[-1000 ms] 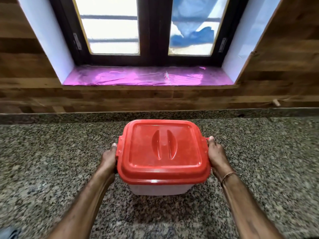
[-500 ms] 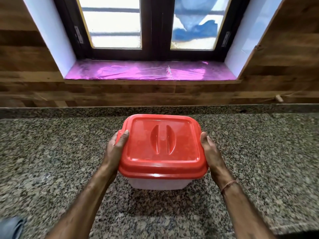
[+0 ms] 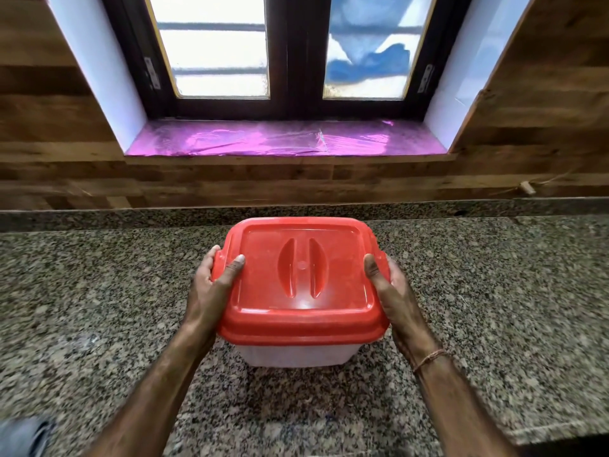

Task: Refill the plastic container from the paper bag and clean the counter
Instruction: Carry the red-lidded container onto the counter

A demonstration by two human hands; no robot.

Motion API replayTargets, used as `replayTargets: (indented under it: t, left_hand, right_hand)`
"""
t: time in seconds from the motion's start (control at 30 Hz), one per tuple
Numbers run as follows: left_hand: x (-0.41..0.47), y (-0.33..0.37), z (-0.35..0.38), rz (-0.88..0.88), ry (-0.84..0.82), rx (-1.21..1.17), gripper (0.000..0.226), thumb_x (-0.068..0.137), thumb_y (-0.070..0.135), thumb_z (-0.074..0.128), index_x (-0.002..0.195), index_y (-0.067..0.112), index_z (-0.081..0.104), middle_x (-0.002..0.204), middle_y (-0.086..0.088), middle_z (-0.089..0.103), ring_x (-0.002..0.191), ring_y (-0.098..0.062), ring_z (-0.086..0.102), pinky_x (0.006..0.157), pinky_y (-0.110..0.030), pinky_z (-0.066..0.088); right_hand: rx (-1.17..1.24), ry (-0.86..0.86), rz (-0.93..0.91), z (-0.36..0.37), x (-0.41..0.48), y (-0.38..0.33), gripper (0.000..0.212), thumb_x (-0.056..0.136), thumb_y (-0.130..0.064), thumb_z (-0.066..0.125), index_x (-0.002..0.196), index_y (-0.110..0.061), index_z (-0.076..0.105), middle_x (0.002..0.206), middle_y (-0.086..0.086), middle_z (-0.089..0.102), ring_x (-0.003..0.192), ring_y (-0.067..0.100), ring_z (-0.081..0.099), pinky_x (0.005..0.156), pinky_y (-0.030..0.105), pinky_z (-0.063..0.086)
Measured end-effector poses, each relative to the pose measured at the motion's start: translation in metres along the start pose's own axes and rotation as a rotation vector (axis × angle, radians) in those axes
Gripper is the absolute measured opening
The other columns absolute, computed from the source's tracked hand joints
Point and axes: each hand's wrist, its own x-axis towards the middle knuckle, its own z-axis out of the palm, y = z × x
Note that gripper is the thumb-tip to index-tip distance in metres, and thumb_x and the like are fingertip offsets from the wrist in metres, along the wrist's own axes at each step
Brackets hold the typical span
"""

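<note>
A white translucent plastic container [image 3: 298, 354] with a red lid [image 3: 300, 282] stands on the speckled granite counter [image 3: 99, 291], straight in front of me. My left hand [image 3: 214, 285] grips the lid's left edge, thumb lying on top of the lid. My right hand [image 3: 392, 291] holds the right edge the same way, thumb on the lid, fingers hidden behind the rim. The lid sits closed on the container. No paper bag is in view.
A wood-panelled wall [image 3: 296, 186] rises behind the counter, with a window sill covered in shiny pink film [image 3: 283, 140] below a dark-framed window. The counter's front edge [image 3: 560, 433] shows at the lower right. A bit of grey cloth [image 3: 23, 437] is at the lower left.
Both hands shifted from the container's sides up to the lid's edges, and the thumbs came to rest on top of the lid. The container stayed in the same spot.
</note>
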Motion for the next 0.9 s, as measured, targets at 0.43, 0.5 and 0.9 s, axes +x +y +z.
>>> replayTargets:
  t: [0.43,0.5,0.9]
  left_hand:
    - [0.005,0.051,0.046,0.143,0.051,0.008,0.087,0.075,0.059,0.078,0.148,0.023,0.046,0.134,-0.004,0.065,0.115,-0.021,0.068,0.097,-0.046,0.057]
    - [0.000,0.052,0.069,0.121,0.019,0.008,0.084,0.077,0.061,0.076,0.147,0.023,0.047,0.133,-0.003,0.066,0.115,-0.020,0.069,0.097,-0.045,0.057]
    - [-0.056,0.013,0.236,-0.004,-0.195,0.321,0.059,0.099,0.068,0.034,0.109,0.021,0.067,0.113,-0.006,0.074,0.106,-0.023,0.069,0.086,-0.032,0.055]
  right_hand:
    - [0.376,0.052,0.021,-0.049,-0.005,-0.045,0.091,0.079,-0.016,0.084,0.154,-0.022,0.034,0.135,0.013,0.064,0.105,0.035,0.074,0.077,0.044,0.065]
    - [0.456,0.024,0.083,-0.074,0.001,-0.045,0.077,0.077,-0.008,0.082,0.145,-0.009,0.046,0.125,0.019,0.071,0.102,0.037,0.075,0.074,0.045,0.065]
    - [0.531,0.119,0.087,-0.264,0.031,0.015,0.066,0.083,-0.004,0.074,0.143,-0.019,0.051,0.127,0.015,0.071,0.090,0.028,0.078,0.066,0.041,0.064]
